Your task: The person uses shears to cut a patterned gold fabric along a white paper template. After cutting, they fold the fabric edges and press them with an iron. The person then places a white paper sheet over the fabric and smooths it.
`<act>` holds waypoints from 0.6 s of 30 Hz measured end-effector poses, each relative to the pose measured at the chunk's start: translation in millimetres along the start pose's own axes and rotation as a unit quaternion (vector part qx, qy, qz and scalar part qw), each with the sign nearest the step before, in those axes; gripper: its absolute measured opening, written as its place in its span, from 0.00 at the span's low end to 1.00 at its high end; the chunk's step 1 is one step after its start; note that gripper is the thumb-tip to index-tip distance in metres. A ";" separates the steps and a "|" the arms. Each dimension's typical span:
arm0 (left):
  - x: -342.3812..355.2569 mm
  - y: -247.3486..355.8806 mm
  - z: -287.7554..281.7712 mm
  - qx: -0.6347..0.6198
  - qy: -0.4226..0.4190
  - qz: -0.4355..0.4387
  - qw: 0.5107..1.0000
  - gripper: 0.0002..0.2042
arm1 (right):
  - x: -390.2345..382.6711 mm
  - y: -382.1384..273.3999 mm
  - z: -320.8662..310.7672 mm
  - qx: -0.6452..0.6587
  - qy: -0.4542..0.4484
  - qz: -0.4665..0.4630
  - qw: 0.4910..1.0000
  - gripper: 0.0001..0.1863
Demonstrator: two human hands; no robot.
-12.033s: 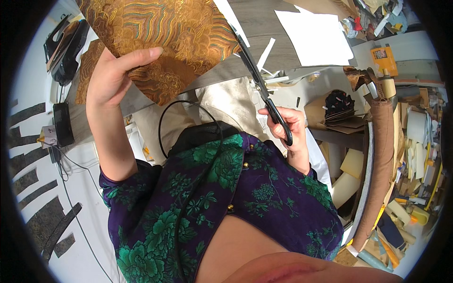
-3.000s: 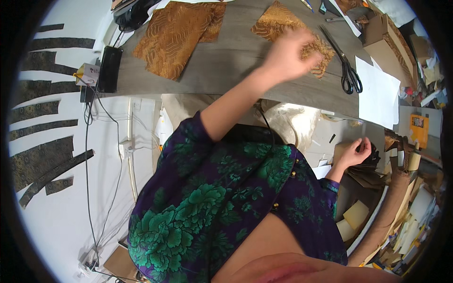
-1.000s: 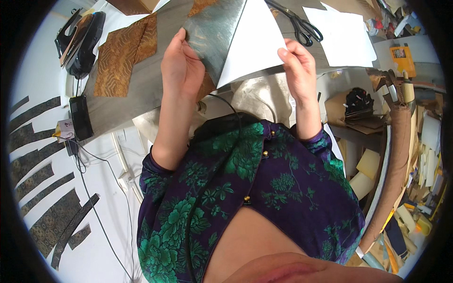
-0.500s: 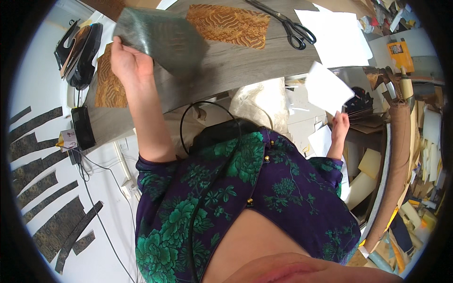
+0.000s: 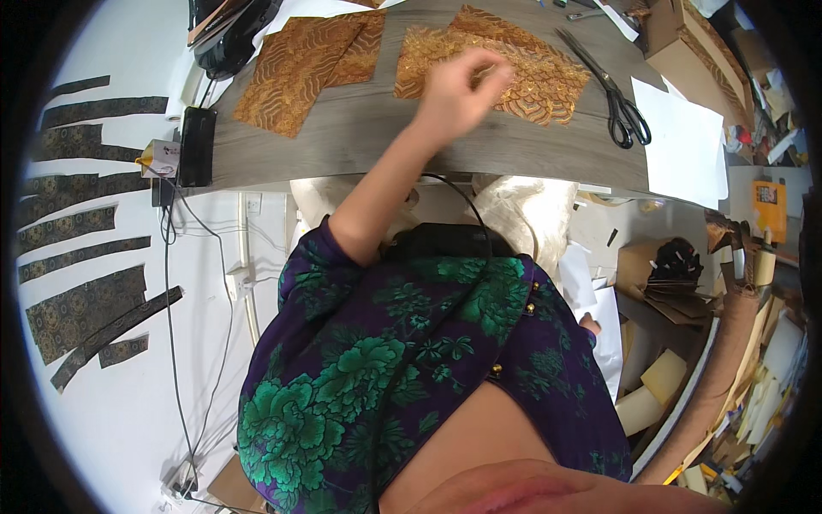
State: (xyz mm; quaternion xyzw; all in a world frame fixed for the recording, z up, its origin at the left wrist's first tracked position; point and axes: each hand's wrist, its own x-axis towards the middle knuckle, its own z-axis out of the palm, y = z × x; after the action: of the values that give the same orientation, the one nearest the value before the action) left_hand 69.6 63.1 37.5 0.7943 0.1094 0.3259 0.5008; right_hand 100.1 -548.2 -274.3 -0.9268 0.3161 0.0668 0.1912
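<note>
My left hand (image 5: 467, 92) is over the grey wood-grain table, above a shiny gold patterned fabric piece (image 5: 548, 90) that overlaps another brown-gold piece (image 5: 484, 19). Its thumb and fingers curl toward each other in a pinch; anything between them is hidden. To its left lie two more brown-gold patterned pieces, one (image 5: 295, 68) partly over the other (image 5: 364, 51). Low beside my body, my right hand (image 5: 591, 324) shows only as a small part near hanging white sheets (image 5: 608, 330); its fingers are mostly hidden by the sleeve and body.
Black-handled scissors (image 5: 628, 120) lie right of the fabric, by white paper sheets (image 5: 685, 141). A cardboard box (image 5: 698, 51) stands at the back right. An iron (image 5: 235, 56) and a black box (image 5: 198, 146) are at the left. Rolls (image 5: 728, 343) and scraps fill the right side.
My left hand has moved right, and the grey-green sheet it held no longer shows. A shiny gold piece now lies beneath it. The right hand has dropped lower; its white card is no longer visibly held.
</note>
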 end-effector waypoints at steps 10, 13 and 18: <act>0.8 -83.2 -155.0 0.580 0.083 -0.075 0.807 0.10 | -52.5 -226.4 -97.2 0.387 0.268 -0.330 0.818 0.11; -1.4 -92.0 -164.2 0.594 0.090 -0.037 0.799 0.08 | -122.4 -311.4 -126.0 0.448 0.184 -0.477 0.733 0.11; -14.4 -34.9 -130.0 0.529 0.176 0.052 0.828 0.05 | -272.1 -412.1 -129.9 0.416 -0.217 -0.586 0.661 0.07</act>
State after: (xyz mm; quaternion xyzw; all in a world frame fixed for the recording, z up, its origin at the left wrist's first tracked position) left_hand -17.6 166.6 38.5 0.8714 0.3100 0.3779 -0.0416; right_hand 137.3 -147.6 40.2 -0.7034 -0.3478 0.0018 0.6199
